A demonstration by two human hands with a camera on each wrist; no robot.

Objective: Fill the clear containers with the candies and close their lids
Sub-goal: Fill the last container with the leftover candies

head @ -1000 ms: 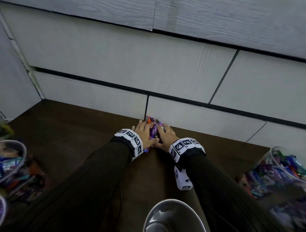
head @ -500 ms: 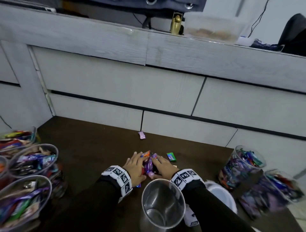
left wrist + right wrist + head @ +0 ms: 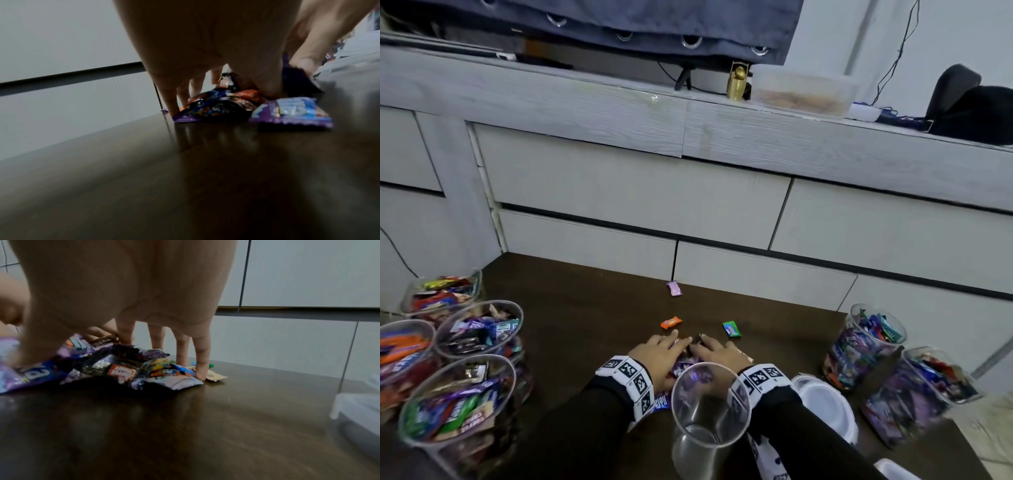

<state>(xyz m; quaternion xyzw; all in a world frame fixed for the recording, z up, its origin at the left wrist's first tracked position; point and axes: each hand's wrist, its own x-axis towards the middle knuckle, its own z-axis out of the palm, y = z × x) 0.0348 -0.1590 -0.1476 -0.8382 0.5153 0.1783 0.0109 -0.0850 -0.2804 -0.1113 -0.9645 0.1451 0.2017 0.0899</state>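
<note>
A small pile of wrapped candies [image 3: 686,366] lies on the dark table [image 3: 585,329], just beyond an empty clear container [image 3: 709,411] that stands upright near me. My left hand [image 3: 659,354] cups the pile's left side and my right hand [image 3: 717,351] its right side. In the left wrist view the left hand [image 3: 205,48] has its fingertips on the table against the pile [image 3: 222,105]. In the right wrist view the right hand [image 3: 133,288] stands with straight fingers behind the pile [image 3: 123,368]. Orange [image 3: 671,322], green [image 3: 731,329] and pink [image 3: 674,287] candies lie loose farther out.
Several candy-filled clear containers [image 3: 479,329] stand open at the left, and two more [image 3: 873,342] at the right. A white lid [image 3: 825,407] lies right of my right wrist. Grey drawer fronts [image 3: 756,274] close the table's far edge.
Both hands have dragged the candy pile from the drawer fronts toward me, up to the empty container. Three candies were left behind on the table. The view has tilted up.
</note>
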